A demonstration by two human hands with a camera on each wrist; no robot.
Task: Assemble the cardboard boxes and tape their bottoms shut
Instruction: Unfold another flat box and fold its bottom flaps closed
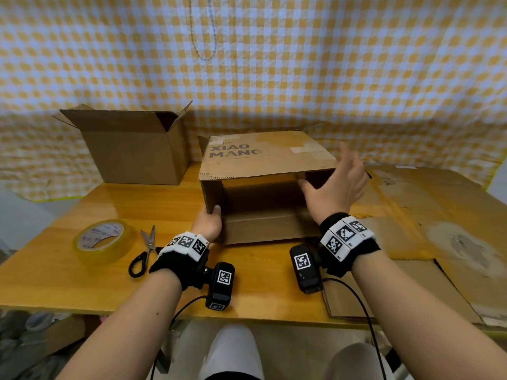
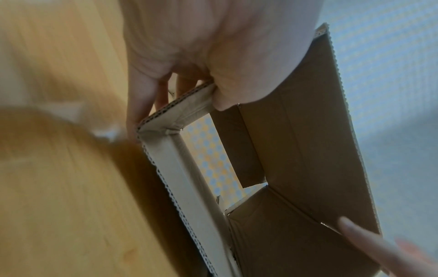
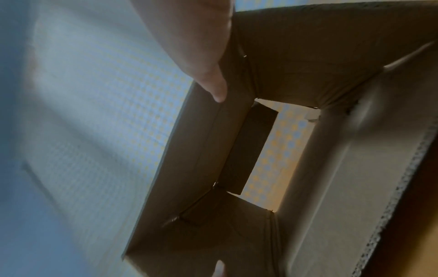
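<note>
My left hand (image 1: 210,224) grips the box's (image 1: 263,157) near-left edge; my right hand (image 1: 336,185) hovers released at its right side. I'd square corners before folding flaps.

Printed box (image 1: 263,160) is lying on its side at the centre of the table (image 1: 68,275), open end facing the person. Open box (image 1: 134,149) is standing upright behind and to its left. Tape roll (image 1: 102,239) is lying front left; scissors (image 1: 146,250) are lying just right of it. Flattened cardboard (image 1: 428,229) is lying along the right.

Left hand (image 1: 209,224) is sitting at the printed box's near left edge, right hand (image 1: 333,187) at its right edge.
</note>
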